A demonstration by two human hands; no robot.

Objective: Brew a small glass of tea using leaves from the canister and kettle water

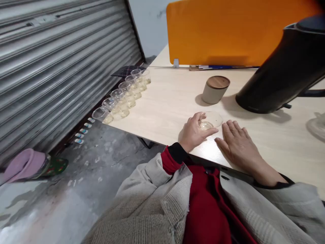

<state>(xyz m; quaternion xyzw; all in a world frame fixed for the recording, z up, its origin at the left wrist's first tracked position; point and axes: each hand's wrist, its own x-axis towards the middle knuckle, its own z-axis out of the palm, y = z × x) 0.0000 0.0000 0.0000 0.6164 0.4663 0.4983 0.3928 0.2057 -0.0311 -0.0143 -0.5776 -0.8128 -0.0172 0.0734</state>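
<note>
Hands (pixel 193 134), two; held cup (pixel 211 120), one

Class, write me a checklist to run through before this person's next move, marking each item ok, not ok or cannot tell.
1. Left hand has the cup: ok, fingers around it.
2. Right hand free: ok, holding nothing.
3. Cup row well in from the table edge: not ok, it stands along the edge.
4. Jar lidded: ok.
5. Kettle filled: cannot tell, its wall is opaque.
</note>
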